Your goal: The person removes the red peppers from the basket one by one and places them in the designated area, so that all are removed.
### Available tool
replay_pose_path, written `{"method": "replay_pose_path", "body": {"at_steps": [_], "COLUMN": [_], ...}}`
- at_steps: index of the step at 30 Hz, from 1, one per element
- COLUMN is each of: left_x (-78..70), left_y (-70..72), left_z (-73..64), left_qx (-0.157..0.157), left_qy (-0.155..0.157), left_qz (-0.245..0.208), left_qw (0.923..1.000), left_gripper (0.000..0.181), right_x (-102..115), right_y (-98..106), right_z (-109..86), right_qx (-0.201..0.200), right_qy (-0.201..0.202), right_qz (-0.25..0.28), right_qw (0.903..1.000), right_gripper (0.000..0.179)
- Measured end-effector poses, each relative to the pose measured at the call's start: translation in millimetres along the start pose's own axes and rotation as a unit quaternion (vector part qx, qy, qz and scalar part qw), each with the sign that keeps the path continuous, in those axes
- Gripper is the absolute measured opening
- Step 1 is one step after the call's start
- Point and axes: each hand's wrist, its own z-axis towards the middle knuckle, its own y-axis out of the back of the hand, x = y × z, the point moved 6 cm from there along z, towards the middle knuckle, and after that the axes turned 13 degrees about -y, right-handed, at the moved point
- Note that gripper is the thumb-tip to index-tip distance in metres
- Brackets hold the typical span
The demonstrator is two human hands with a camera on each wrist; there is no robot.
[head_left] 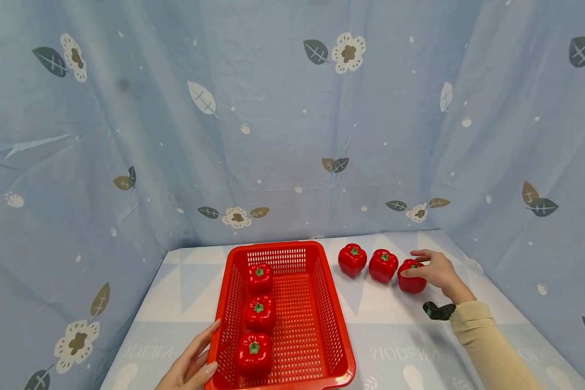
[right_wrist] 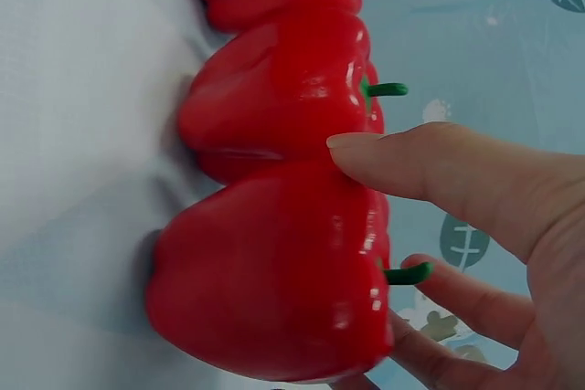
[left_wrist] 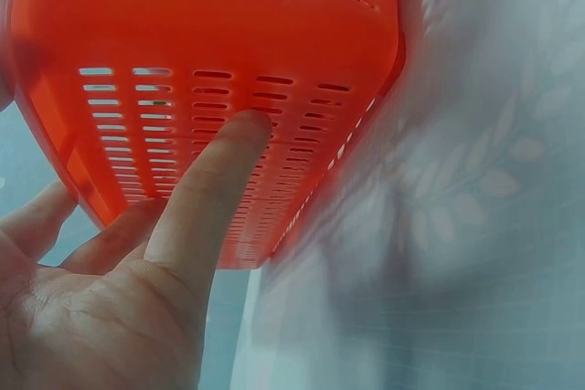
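A red perforated plastic basket (head_left: 297, 325) stands on the table with three red bell peppers in a column along its left side; the middle one (head_left: 260, 313) lies between the other two. At the basket's left side is my left hand (head_left: 192, 360), its fairly straight fingers touching the outer wall (left_wrist: 210, 116). Three more bell peppers with green stems form a row to the right of the basket. Around the rightmost bell pepper (right_wrist: 274, 280) my right hand (head_left: 436, 271) is spread, thumb over its near side and fingers behind; firm contact is unclear.
The middle pepper (head_left: 383, 266) and the left pepper (head_left: 352, 260) of the row sit close by. A patterned cloth covers the table (head_left: 370, 319). Blue printed curtains (head_left: 273, 108) rise behind and at both sides. A dark wrist device (head_left: 439, 311) shows at the right wrist.
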Motion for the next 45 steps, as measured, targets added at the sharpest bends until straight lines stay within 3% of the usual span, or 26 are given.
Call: {"method": "replay_pose_path", "body": {"at_steps": [13,21,33,45], "left_x": [-0.5,-1.4,-2.0,-1.9], "left_y": [0.1,0.6,-1.4,-0.8], "left_z": [0.2,-0.2,0.7,-0.4], "left_qx": [-0.005,-0.003,-0.001,-0.01], "left_qy": [0.003,0.005,0.001,0.008], "left_qz": [0.002,0.005,0.009,0.013], "left_qw": [1.0,1.0,1.0,0.9998], "left_gripper": [0.083,0.083,0.083,0.084], "right_x": [25.4,65.5,123.5,169.7], "right_y": [14.3,15.4,-7.7,-39.8], "right_z": [-18.3,-34.3,-56.1,-64.9], "right_qx": [-0.041,-0.055,0.015,0.075], "right_qy": [0.038,0.098,0.162,0.221], "right_qz": [-0.043,-0.051,0.023,0.077], "right_qw": [0.9976,0.9924,0.9864,0.9693], "right_gripper": [0.077,0.081,0.08,0.076]}}
